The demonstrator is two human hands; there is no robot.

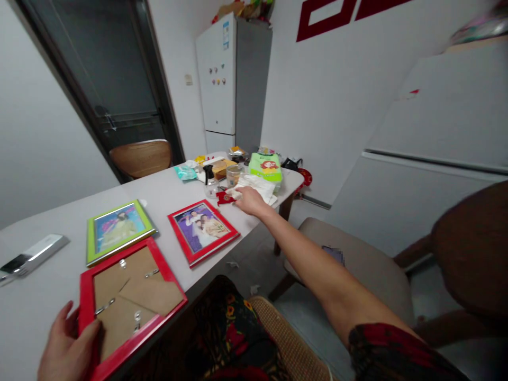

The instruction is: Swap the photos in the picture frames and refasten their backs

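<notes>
My left hand (73, 338) grips the lower left edge of a red picture frame (130, 301), thumb on top. Its brown backing board, with metal clips and a folded stand, faces up. Stretched out across the table, my right hand (250, 201) has its fingers closed on a white tissue (235, 193). More white tissues (260, 185) lie just beyond it, and a small red item (224, 198) is beside the fingertips. Between my hands lies a second red picture frame (203, 231), photo up. A lime-green picture frame (119, 231) lies behind the held one.
A spray bottle (211, 182), a glass cup (234, 175) and a green tissue pack (265, 166) stand at the table's far end. A white device (35, 255) lies at the left. A chair (349, 259) is at the right, a refrigerator (234, 79) behind.
</notes>
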